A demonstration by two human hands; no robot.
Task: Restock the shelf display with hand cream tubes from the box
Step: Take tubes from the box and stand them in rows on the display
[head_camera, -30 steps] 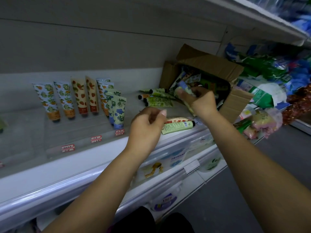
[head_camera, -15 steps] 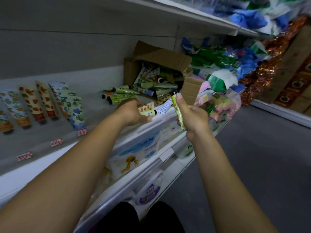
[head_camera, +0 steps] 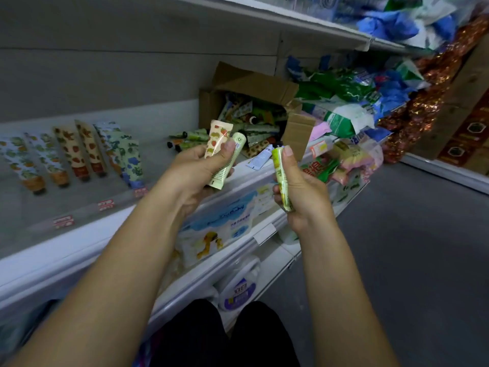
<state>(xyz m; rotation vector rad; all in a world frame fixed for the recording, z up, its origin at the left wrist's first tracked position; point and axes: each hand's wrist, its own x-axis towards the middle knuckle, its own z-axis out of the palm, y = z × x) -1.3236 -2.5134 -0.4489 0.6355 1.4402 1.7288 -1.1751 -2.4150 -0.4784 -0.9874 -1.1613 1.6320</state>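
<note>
In front of the box (head_camera: 254, 80), the left hand (head_camera: 197, 168) grips a fruit-print tube (head_camera: 218, 136) and a pale green tube (head_camera: 229, 161) together, thumb pressed across both. The right hand (head_camera: 300, 189) is curled round a yellow-green tube (head_camera: 280, 176), cap up. All three look light, soft-walled and glossy, so a mid-body hold probably suits them best.
</note>
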